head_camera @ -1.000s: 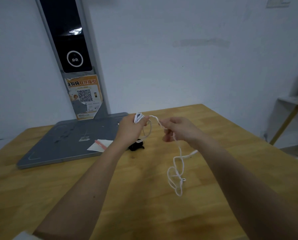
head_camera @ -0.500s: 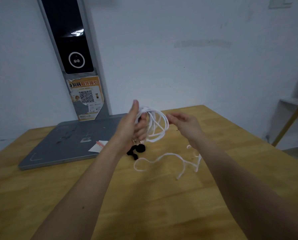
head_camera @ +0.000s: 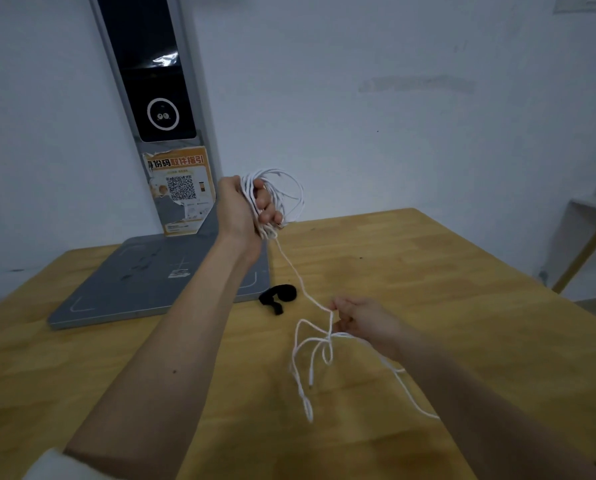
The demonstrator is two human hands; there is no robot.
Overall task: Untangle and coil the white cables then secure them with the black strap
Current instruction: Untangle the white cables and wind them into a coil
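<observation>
On the wooden table (head_camera: 428, 271) lies the black strap (head_camera: 278, 296). The left hand (head_camera: 246, 211) grips the coiled white cables (head_camera: 282, 188), raised. The right hand (head_camera: 362, 320) pinches a loose strand lower down.

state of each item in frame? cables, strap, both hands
coiled cables: looped bundle, gripped in the raised left hand
loose cable: uncoiled, tangled loops on the table, one strand running up to the coil
black strap: curled on the table, untouched
left hand: fingers curled round the coil
right hand: pinching the strand
table: bears strap and loose cable
</observation>
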